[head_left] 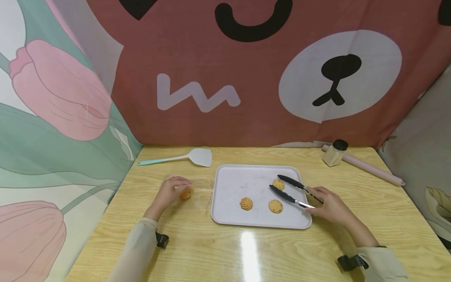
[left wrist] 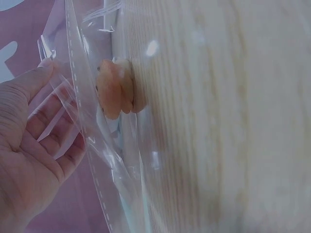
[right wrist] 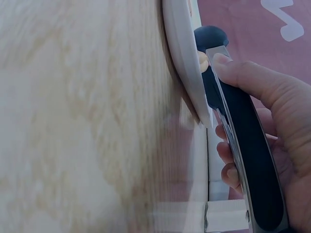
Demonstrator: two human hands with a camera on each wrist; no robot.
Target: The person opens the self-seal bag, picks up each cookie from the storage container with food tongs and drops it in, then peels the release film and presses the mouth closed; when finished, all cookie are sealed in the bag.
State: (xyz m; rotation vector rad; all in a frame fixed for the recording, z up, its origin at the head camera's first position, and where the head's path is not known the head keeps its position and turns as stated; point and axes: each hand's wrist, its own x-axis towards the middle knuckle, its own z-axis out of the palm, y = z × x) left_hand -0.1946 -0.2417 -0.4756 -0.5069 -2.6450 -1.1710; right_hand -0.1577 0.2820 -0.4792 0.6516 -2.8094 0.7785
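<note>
My left hand [head_left: 172, 194] pinches the edge of a clear plastic bag [head_left: 202, 192] at the left of the tray. Inside the bag are a few cookies [left wrist: 112, 90], stacked close together in the left wrist view. My right hand [head_left: 330, 205] grips metal tongs [right wrist: 250, 145] with black tips, thumb along the handle. The tongs' parted tips lie on either side of a small flower-shaped cookie [head_left: 278, 184] on the white tray [head_left: 227, 182]. Nearer the tray's front lie a swirl cookie [head_left: 246, 203] and a round cookie with dark spots [head_left: 275, 206].
Behind the bag lies a spatula [head_left: 201, 157] with a mint-green handle. At the back right, a black-lidded jar [head_left: 332, 154] stands against a pink rolling pin [head_left: 373, 169]. A printed cloth [head_left: 197, 129] hangs at the table's back edge.
</note>
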